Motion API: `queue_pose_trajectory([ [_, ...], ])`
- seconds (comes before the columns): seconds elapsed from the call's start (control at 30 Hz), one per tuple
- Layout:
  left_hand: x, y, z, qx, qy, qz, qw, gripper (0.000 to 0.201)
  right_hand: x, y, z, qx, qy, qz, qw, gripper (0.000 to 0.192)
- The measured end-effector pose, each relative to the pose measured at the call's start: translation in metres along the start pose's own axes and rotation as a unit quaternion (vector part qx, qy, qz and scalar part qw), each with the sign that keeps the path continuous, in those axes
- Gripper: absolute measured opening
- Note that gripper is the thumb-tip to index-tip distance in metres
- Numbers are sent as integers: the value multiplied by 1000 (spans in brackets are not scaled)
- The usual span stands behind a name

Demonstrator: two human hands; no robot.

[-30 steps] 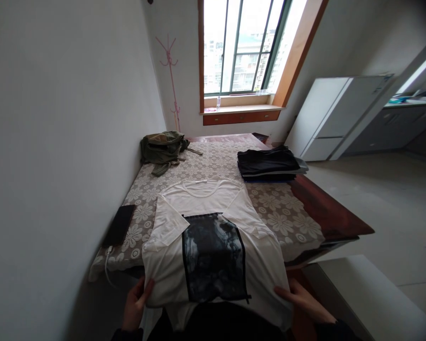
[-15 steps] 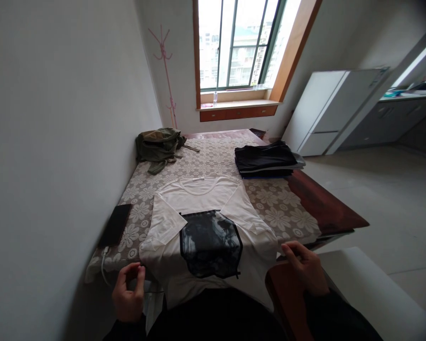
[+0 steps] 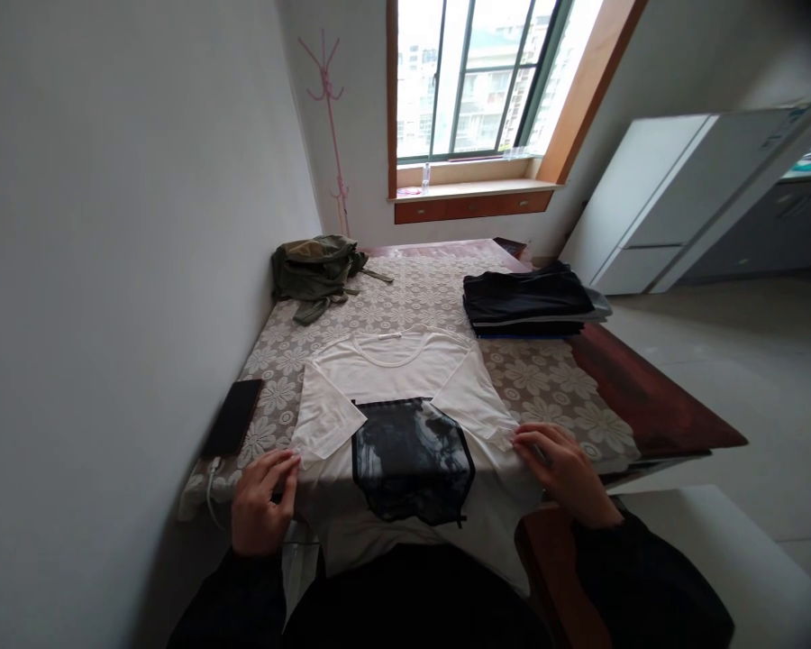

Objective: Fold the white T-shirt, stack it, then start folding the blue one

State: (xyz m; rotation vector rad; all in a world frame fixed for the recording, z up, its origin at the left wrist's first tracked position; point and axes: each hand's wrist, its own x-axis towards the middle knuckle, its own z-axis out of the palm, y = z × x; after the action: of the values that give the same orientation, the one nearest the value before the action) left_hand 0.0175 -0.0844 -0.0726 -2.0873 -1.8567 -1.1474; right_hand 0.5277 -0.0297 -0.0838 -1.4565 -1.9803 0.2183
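A white T-shirt with a dark printed panel lies spread on the table, neckline away from me, its lower part hanging over the near edge. Both sleeves are folded inward over the front. At the shirt's left edge, the fingers of my left hand are pinched together on the cloth. My right hand pinches the opposite edge, by the right sleeve fold.
A lace-patterned cloth covers the table. Folded dark clothes are stacked at the far right, and a green backpack lies far left. A black tablet-like device with a white cable sits beside the wall. A brown chair back stands near my right arm.
Both hands have moved forward to the T-shirt's side edges and closed on the cloth. The camera view has shifted slightly left, so things appear further right.
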Motion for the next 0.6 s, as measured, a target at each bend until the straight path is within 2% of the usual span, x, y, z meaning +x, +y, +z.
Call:
queue_pose_trajectory([
  [0.2, 9, -7, -4, 4, -31, -28, 999, 35, 5, 2, -2, 4, -14, 27, 1000, 29],
  [0.33, 19, -12, -4, 7, -66, -39, 997, 31, 14, 2, -3, -18, -34, 25, 999, 25],
  [0.6, 21, -9, -3, -10, -59, -42, 997, 28, 22, -4, -2, -44, -41, 17, 998, 26],
])
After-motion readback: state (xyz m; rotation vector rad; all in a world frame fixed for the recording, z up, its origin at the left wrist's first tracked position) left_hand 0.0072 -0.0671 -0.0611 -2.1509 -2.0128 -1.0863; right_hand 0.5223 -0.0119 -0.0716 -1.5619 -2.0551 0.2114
